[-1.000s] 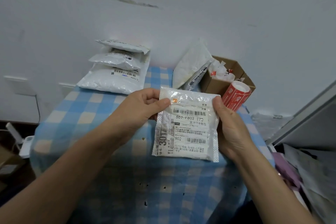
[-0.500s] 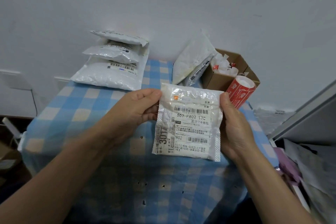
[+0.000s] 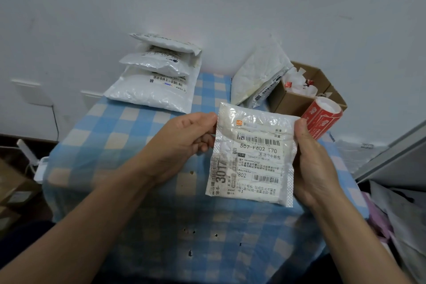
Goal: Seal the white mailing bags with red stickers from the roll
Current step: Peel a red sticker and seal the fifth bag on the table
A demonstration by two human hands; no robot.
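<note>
I hold a small white mailing bag upright above the table, its printed shipping label facing me. My left hand pinches its upper left edge with thumb in front and fingers behind. My right hand grips its right edge, thumb at the top corner. The red sticker roll leans against a cardboard box just behind my right thumb, touched by neither hand. A stack of white mailing bags lies at the table's far left.
The table carries a blue checked cloth. An open cardboard box with scraps of backing paper stands at the far right; another white bag leans on it. A grey shelf edge and clutter lie to the right.
The bag stays held by both hands. It has lifted slightly and shifted a little right, and the view has tilted down a touch.
</note>
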